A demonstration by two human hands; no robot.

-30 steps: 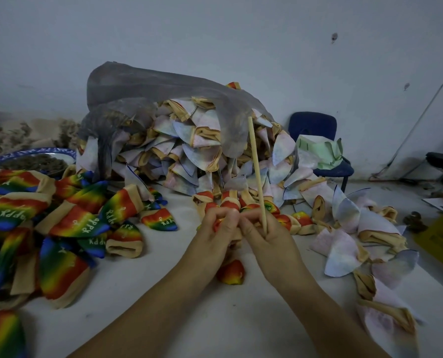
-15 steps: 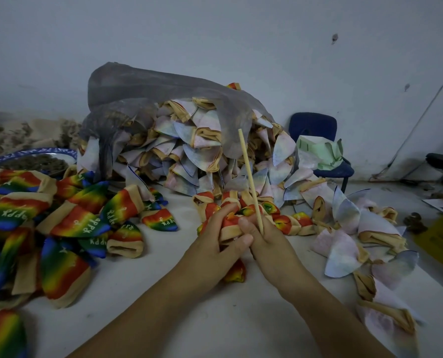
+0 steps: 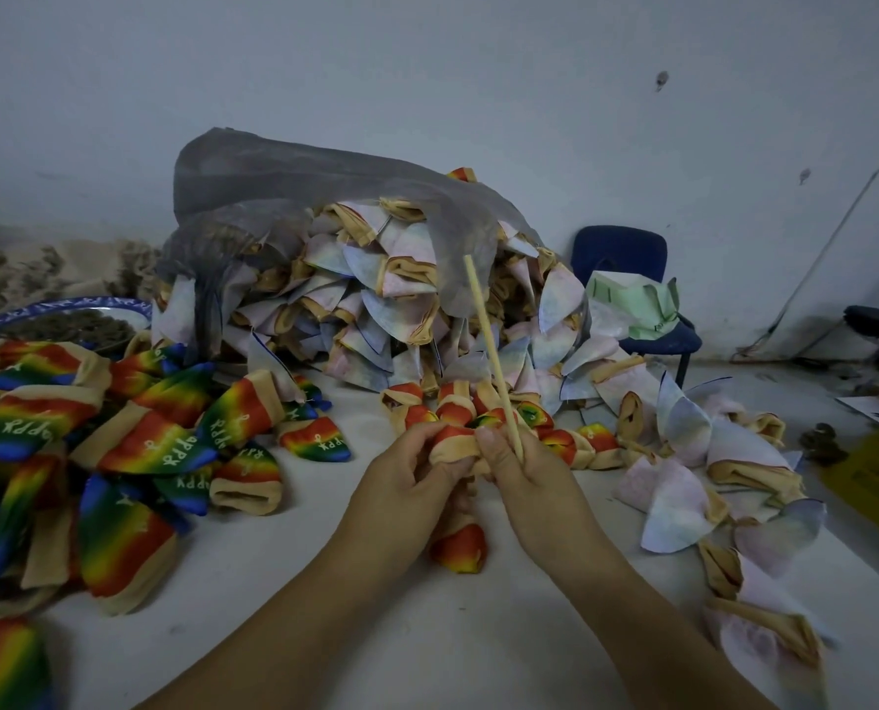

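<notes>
Left grip: pinching the rainbow sock cuff.
Right grip: pinching cuff plus stick.
Risk: crowded fingers may drop the stick.

A blue chair stands against the bare, dimly lit white wall.

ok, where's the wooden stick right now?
Head view, centre: the wooden stick stands tilted, its lower end gripped by the right hand, beside the rainbow sock the left hand holds, its top rising before the grey bag.
</notes>
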